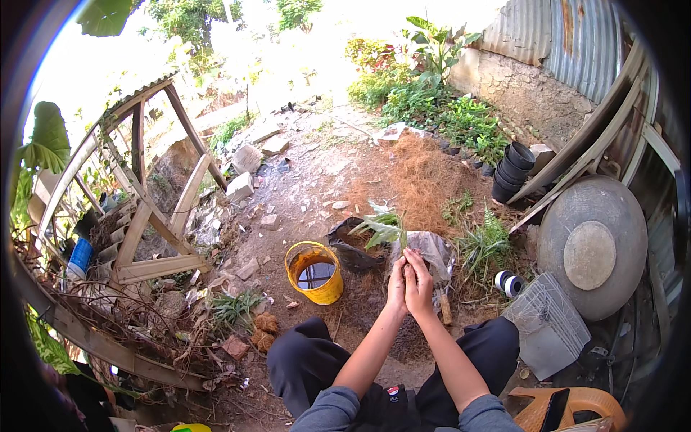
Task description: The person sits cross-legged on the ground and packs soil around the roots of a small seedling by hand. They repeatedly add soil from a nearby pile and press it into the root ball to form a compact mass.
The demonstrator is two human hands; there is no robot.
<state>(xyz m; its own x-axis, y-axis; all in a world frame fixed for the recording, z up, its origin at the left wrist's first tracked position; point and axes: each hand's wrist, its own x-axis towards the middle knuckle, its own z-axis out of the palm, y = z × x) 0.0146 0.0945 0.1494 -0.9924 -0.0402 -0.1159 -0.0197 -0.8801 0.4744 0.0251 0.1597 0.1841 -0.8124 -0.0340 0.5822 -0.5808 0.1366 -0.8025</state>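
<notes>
Green leaves top the plant (383,227) clasped between your left hand (396,288) and right hand (418,284) in the head view, your grip closed palm to palm, its base hidden. The foliage leans toward a black bag (354,258), near a yellow bucket (322,294); clear plastic (436,252) lies just beyond your hands.

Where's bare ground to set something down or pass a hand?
Widest: dirt between yellow bucket, white block and brown fibre heap, scattered stones aside. Narrower: soil between bucket and left hand, nearer than the black plastic. Crowded: beside the right hand, with clear plastic; far right, wire rack against grey disc.
</notes>
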